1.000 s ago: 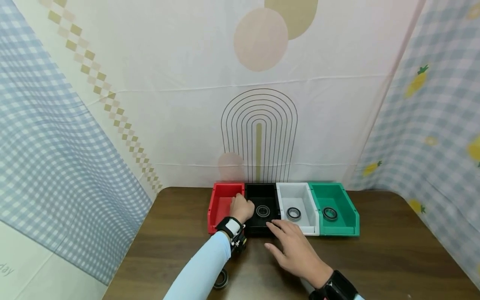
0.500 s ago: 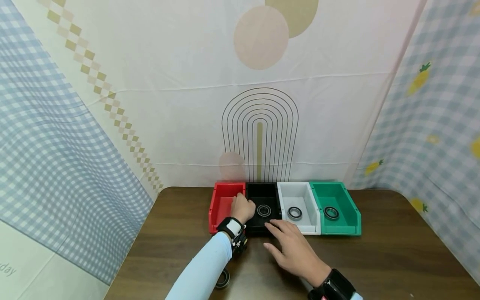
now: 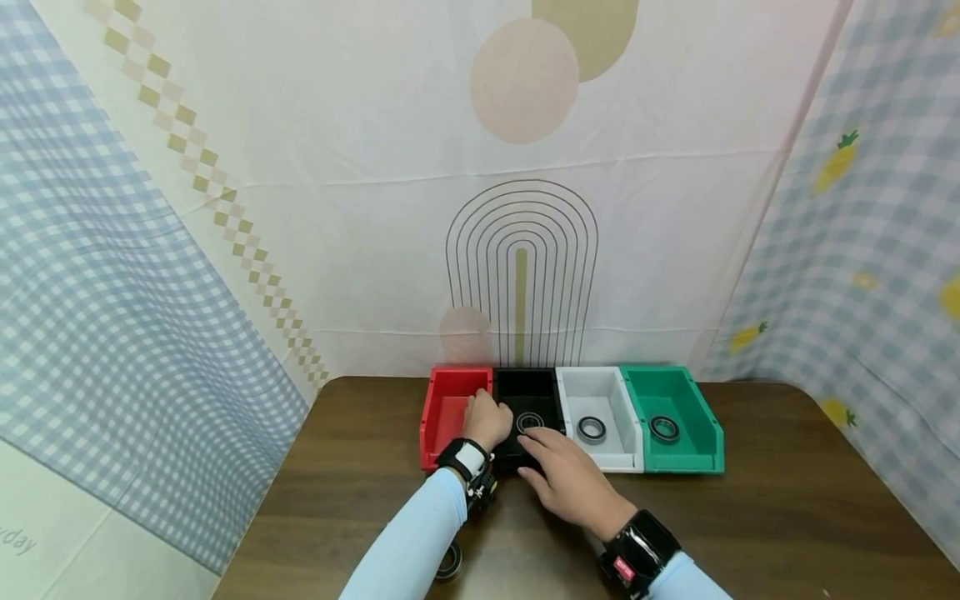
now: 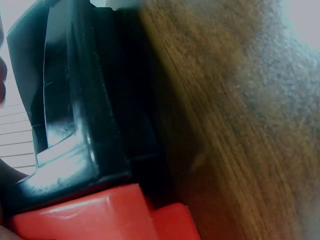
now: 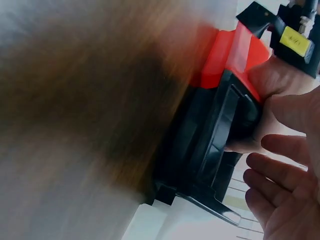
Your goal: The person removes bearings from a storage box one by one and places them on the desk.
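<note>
My left hand sits astride the side where the red bin meets the black bin. Its fingers curl over the adjoining walls, and the right wrist view shows part of this hand reaching inside the black one. A ball bearing lies in the black bin, its near side overlapped by my right fingertips. My right hand hovers at that bin's front edge, fingers loosely extended, palm bare in the right wrist view. Another bearing lies on the table, partly hidden by my left sleeve.
To the right, in the same row, a white bin and a green bin each hold one bearing. All stand on a brown wooden table. Patterned cloth hangs behind and at both sides.
My right hand has shifted slightly left and forward, so its fingertips now overlap the bearing in the black bin. The left hand keeps its place on the bin walls.
</note>
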Motion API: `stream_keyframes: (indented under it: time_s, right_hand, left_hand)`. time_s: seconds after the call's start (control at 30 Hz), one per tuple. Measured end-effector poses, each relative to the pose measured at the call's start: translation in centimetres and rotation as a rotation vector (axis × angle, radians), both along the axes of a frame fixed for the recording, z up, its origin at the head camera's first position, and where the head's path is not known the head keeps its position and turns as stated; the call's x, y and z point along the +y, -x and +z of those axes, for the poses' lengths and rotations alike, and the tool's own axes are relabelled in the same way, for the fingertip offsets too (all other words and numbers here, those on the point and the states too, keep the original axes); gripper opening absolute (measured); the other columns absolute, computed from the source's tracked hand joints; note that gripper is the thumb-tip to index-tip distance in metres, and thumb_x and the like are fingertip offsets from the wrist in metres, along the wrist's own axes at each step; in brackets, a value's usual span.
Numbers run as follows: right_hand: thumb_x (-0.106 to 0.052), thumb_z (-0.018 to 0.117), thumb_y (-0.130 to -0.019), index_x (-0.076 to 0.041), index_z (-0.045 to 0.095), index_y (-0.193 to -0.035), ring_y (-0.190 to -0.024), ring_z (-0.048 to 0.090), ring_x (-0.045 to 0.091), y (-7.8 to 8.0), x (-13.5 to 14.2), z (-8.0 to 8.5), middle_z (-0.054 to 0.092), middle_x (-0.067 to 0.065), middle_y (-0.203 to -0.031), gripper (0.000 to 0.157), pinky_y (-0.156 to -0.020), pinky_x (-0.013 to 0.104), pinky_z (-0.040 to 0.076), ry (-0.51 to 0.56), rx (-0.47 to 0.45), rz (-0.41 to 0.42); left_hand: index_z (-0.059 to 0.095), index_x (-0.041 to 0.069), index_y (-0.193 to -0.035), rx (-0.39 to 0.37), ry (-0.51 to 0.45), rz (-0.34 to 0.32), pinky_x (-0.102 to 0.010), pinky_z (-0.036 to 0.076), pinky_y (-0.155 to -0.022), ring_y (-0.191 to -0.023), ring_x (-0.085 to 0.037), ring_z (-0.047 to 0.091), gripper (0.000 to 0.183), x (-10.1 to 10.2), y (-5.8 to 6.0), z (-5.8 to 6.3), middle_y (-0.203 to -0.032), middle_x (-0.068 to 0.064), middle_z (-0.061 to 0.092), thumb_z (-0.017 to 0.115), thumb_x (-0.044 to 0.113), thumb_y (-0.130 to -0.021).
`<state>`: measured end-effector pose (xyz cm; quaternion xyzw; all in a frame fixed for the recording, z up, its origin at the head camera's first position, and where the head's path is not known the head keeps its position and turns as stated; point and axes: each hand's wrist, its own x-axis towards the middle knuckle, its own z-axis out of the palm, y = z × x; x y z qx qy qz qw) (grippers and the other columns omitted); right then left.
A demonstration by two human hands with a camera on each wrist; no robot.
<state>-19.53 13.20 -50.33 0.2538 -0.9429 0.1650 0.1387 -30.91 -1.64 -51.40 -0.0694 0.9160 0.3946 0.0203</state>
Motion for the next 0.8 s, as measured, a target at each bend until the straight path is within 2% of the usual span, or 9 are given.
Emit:
stream_keyframes:
  time_s: [0.23, 0.43, 0.53, 0.67, 0.7, 0.8]
  right_hand:
    - [-0.02, 0.072, -0.102, 0.003, 0.068, -0.137, -0.134, 0.065, 0.035, 2.4, -0.7, -0.8, 0.069, 0.019, -0.14, 0.042, -0.114, 0.048, 0.053, -0.059, 0.05, 0.024]
    - [-0.016, 0.073, -0.1, -0.006, 0.074, -0.122, -0.116, 0.071, 0.024, 4.2, -1.9, -1.8, 0.074, 0.006, -0.121, 0.024, -0.099, 0.043, 0.06, -0.005, 0.03, -0.009]
    - [-0.012, 0.071, -0.098, -0.005, 0.076, -0.114, -0.116, 0.07, 0.027, 5.1, -2.7, -2.2, 0.074, 0.008, -0.12, 0.018, -0.097, 0.045, 0.06, 0.011, 0.01, -0.06]
    - [-0.004, 0.07, -0.09, 0.001, 0.077, -0.117, -0.127, 0.068, 0.04, 6.4, -3.7, -2.6, 0.074, 0.022, -0.128, 0.028, -0.107, 0.053, 0.057, 0.034, -0.02, -0.152]
    - [-0.003, 0.071, -0.087, 0.002, 0.078, -0.115, -0.126, 0.068, 0.041, 6.8, -3.9, -2.7, 0.076, 0.023, -0.125, 0.029, -0.108, 0.053, 0.056, 0.04, -0.02, -0.172]
    - [-0.007, 0.076, -0.084, 0.0, 0.079, -0.1, -0.106, 0.073, 0.042, 7.7, -4.4, -3.0, 0.078, 0.022, -0.103, 0.018, -0.095, 0.055, 0.06, 0.048, -0.032, -0.255]
  left_hand:
    - [0.051, -0.007, -0.147, -0.008, -0.04, -0.012, -0.061, 0.051, -0.109, -0.133, -0.049, 0.058, 0.052, -0.4, 1.1, -1.5, -0.15, -0.029, 0.054, 0.057, 0.021, -0.104]
    - [0.053, -0.01, -0.143, -0.004, -0.061, -0.027, -0.061, 0.052, -0.108, -0.131, -0.049, 0.058, 0.049, -0.5, 0.6, -0.9, -0.148, -0.03, 0.054, 0.058, 0.02, -0.104]
    - [0.054, -0.01, -0.141, 0.005, -0.045, -0.024, -0.061, 0.051, -0.108, -0.129, -0.049, 0.059, 0.047, -0.5, 0.2, -0.3, -0.147, -0.03, 0.055, 0.057, 0.019, -0.104]
    - [0.051, -0.01, -0.147, 0.013, -0.033, -0.015, -0.061, 0.049, -0.113, -0.137, -0.05, 0.055, 0.052, -0.4, 0.1, -0.2, -0.152, -0.031, 0.052, 0.056, 0.02, -0.105]
    - [0.048, -0.011, -0.15, 0.007, -0.041, -0.019, -0.061, 0.048, -0.115, -0.14, -0.05, 0.053, 0.054, -0.4, 0.0, -0.2, -0.156, -0.032, 0.05, 0.055, 0.02, -0.106]
    - [0.049, -0.01, -0.15, 0.011, -0.034, -0.017, -0.061, 0.048, -0.114, -0.14, -0.05, 0.053, 0.054, -0.2, 0.3, -0.9, -0.154, -0.031, 0.052, 0.054, 0.022, -0.106]
